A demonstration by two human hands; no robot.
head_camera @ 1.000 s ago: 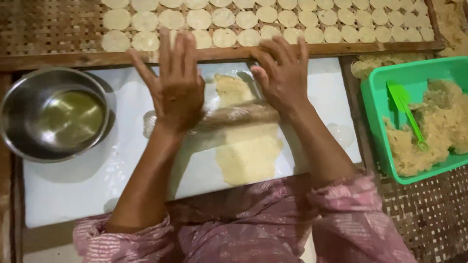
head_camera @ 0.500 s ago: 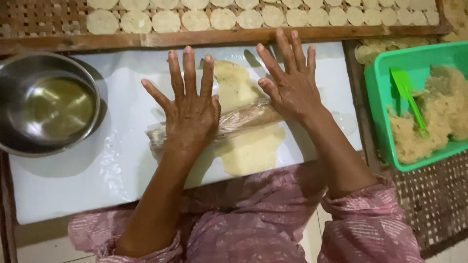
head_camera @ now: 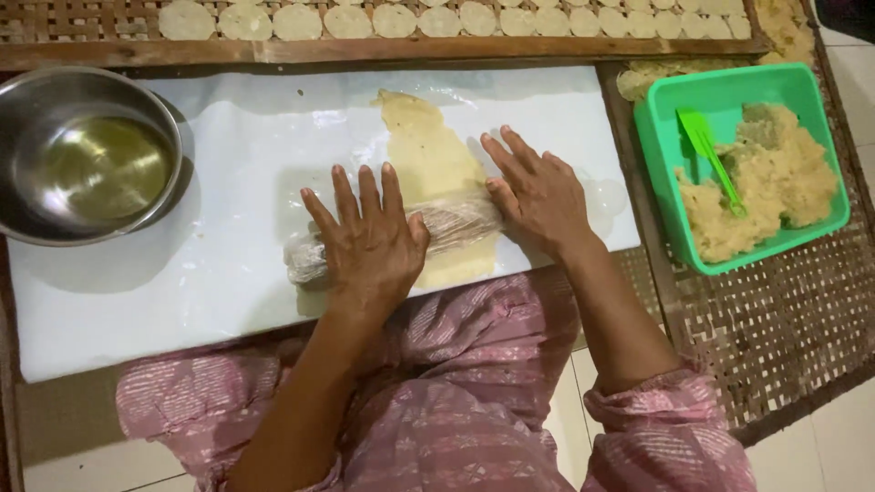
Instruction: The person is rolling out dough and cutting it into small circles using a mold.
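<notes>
Both hands, left [head_camera: 369, 239] and right [head_camera: 540, 196], are lying spread flat on the roller [head_camera: 453, 223] (plastic-wrapped). It is resting across the dough [head_camera: 428, 155].

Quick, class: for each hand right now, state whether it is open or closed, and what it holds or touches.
Left hand: open, palm flat on the plastic-wrapped rolling pin, gripping nothing.
Right hand: open, flat on the pin's other end, over the dough sheet.

One camera sits on my head and faces steeply down at close range. My left hand [head_camera: 369, 246] and right hand [head_camera: 538, 196] fill mid-frame on the white board [head_camera: 182, 273]; my lap occupies the bottom edge.
</notes>
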